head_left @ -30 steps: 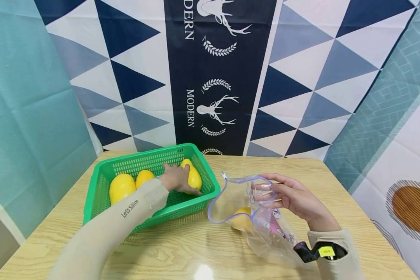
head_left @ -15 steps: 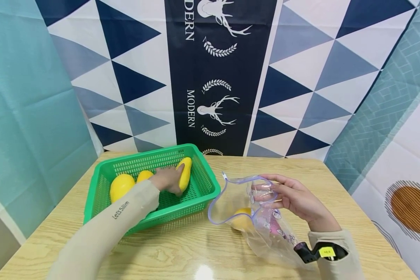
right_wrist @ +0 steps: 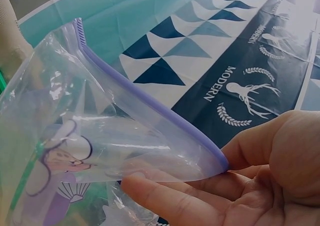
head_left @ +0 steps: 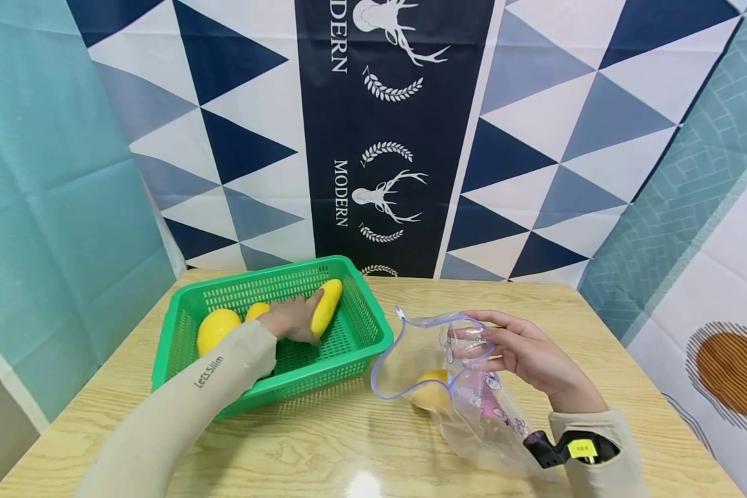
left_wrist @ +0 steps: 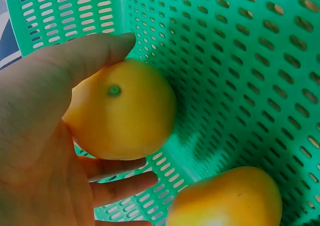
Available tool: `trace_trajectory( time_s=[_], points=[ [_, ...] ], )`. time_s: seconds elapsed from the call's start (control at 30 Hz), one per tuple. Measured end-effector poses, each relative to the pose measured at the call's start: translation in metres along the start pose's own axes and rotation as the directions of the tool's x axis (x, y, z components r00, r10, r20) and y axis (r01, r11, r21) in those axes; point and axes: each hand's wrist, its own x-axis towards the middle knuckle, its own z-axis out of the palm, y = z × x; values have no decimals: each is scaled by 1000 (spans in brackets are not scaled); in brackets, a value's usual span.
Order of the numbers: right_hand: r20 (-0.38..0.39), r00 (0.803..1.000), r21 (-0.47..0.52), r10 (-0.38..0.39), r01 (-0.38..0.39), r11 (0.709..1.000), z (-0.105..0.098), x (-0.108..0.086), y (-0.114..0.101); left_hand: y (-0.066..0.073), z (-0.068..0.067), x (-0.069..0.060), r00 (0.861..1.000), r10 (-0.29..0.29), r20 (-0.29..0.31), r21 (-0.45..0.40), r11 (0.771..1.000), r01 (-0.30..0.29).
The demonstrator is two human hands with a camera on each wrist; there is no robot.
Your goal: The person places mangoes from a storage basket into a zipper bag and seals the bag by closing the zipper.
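Note:
In the head view, my left hand (head_left: 295,318) is inside the green basket (head_left: 286,377), beside a long yellow mango (head_left: 328,304). The left wrist view shows that hand's thumb over the yellow mango (left_wrist: 125,116) and its other fingers beneath, gripping it; a small green stem spot faces the camera. Another mango (left_wrist: 230,201) lies near it. My right hand (head_left: 523,353) pinches the purple rim of a clear zip bag (right_wrist: 100,131) between thumb and fingers, its mouth spread. Through the plastic shows a yellow mango (head_left: 432,393) in the bag.
Toward the basket's left lie a large yellow mango (head_left: 216,328) and a smaller orange-yellow one (head_left: 257,310), partly behind my left arm. Basket and bag rest on a wooden table (head_left: 324,449). A patterned cloth (head_left: 386,138) hangs behind the table.
My left hand has drawn back a little to the left inside the basket. The long mango has shifted left and turned with it. The right hand and bag hold still.

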Motion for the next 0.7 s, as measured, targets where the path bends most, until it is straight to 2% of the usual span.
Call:
trace_trajectory(
  time_s=[0.17, 0.3, 0.5, 0.7],
  points=[
    [-8, 1000, -4, 4, -4, 1000, -1, -1, 0, -6, -2, 2, 999, 27, -43, -23, 999, -28],
    [-7, 1000, -4, 5, -5, 1000, -1, -1, 0, -14, -5, 1, 994, 75, -82, -93, 992, -83],
    [-5, 1000, -12, 5, -5, 1000, 0, 0, 0, -24, -12, -1, 978, 138, -159, -245, 954, -175],
    [-4, 1000, -9, 3, -3, 1000, -1, 0, 0, -33, -16, -3, 967, 130, -219, -323, 925, -198]
  ],
)
